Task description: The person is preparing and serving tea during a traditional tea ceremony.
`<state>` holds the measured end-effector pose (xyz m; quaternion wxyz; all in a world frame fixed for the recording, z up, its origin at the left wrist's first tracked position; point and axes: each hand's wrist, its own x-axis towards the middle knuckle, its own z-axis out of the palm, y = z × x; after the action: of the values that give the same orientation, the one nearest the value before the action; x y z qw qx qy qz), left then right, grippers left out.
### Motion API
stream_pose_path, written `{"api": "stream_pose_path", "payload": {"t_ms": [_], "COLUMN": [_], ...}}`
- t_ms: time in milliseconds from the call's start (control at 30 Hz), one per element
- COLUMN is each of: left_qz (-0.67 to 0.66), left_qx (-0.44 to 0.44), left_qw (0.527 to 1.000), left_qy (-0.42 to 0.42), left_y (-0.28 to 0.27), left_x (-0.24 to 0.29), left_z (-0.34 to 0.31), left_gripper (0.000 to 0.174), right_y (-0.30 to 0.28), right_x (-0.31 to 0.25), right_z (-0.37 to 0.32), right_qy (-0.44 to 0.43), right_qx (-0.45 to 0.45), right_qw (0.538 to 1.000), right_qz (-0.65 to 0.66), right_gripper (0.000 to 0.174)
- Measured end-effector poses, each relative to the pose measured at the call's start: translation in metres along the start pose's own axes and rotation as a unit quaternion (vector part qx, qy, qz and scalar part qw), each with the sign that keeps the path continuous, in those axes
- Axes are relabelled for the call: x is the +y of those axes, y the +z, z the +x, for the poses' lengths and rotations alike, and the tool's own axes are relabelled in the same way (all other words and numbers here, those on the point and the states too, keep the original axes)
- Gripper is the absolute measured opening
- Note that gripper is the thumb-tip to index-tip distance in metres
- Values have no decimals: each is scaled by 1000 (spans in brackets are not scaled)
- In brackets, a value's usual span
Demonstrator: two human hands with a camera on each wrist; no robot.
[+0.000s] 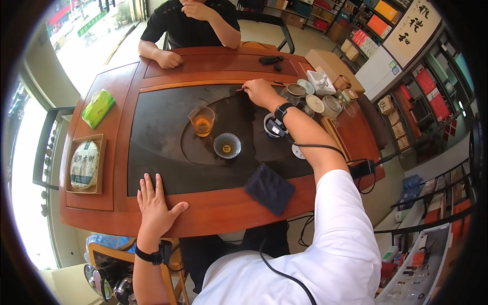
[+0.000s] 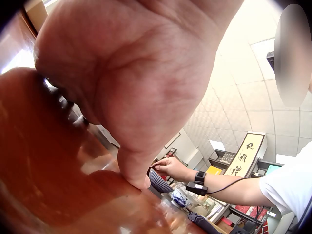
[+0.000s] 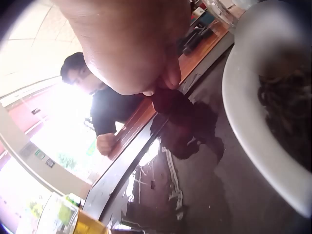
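Observation:
My right hand [image 1: 260, 94] reaches over the far part of the black tea tray [image 1: 157, 122], thumb and fingers pinching a small dark thing [image 1: 239, 90] low over the wet surface; I cannot tell its kind. Under my right wrist sits a white bowl [image 3: 236, 112] with dark tea leaves inside, partly hidden in the head view. To the left of that stand a glass pitcher [image 1: 202, 123] of amber tea and a ribbed blue-white cup [image 1: 227, 146] with some tea in it. My left hand [image 1: 155, 206] rests palm down on the wooden table edge, fingers spread, holding nothing.
A dark folded cloth [image 1: 269, 189] lies at the tray's front edge. Glassware and a pale lid [image 1: 315, 103] crowd the right side. Tissues [image 1: 98, 108] and a boxed tea cake [image 1: 85, 164] sit at left. Another person [image 1: 188, 25] sits across the table.

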<state>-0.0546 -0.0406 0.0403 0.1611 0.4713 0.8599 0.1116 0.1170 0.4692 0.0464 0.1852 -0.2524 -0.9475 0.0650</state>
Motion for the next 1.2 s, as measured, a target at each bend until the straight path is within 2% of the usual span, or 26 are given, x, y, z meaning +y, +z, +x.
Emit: {"api": "stream_pose_path", "payload": {"t_ms": [67, 167, 200, 300, 333, 433, 600, 700, 733, 833, 933, 1033, 1200], "left_qz": [-6, -6, -4, -2, 1, 1, -1, -1, -1, -3, -1, 0, 0], "left_qx": [-5, -7, -7, 9, 11, 8, 16, 14, 15, 17, 17, 11, -4], "left_qw": [1000, 1000, 1000, 1000, 1000, 1000, 1000, 1000, 1000, 1000, 1000, 1000, 1000], "left_qy": [-6, -8, -8, 4, 3, -1, 2, 1, 2, 1, 1, 0, -10], "left_y": [0, -1, -1, 1, 1, 4, 4, 3, 3, 3, 3, 2, -2], "left_x": [0, 1, 1, -1, -2, -2, -3, -2, -2, -2, -2, -1, 3], "left_z": [0, 0, -1, -1, 0, 0, 0, -1, -1, -1, 0, -1, -1], "left_gripper": [124, 124, 124, 124, 124, 124, 123, 123, 123, 123, 123, 123, 122], "right_y": [-6, -8, -7, -3, -10, -20, -18, -7, -5, -2, -18, -27, -15], "right_x": [-6, 9, 14, 3, -8, -9, -8, -11, -10, -7, -6, 6, -4], "right_z": [-3, 6, 9, -3, -9, -15, -22, -29, -28, -28, -18, 6, 17], "right_qy": [-27, 62, 90, 37, 20, 34, 90, 73, 48, 63, 83, 241, 302], "right_qx": [-23, 44, 26, 15, -14, 4, 134, -38, 14, -1, 29, 48, 34], "right_qw": [999, 997, 995, 998, 1000, 999, 983, 992, 997, 997, 996, 966, 944], "right_qz": [17, -23, -30, -45, -16, 28, 86, 91, 52, 49, 15, -86, -125], "right_gripper": [21, 21, 21, 23, 24, 24, 29, 27, 25, 24, 24, 24, 23]}}
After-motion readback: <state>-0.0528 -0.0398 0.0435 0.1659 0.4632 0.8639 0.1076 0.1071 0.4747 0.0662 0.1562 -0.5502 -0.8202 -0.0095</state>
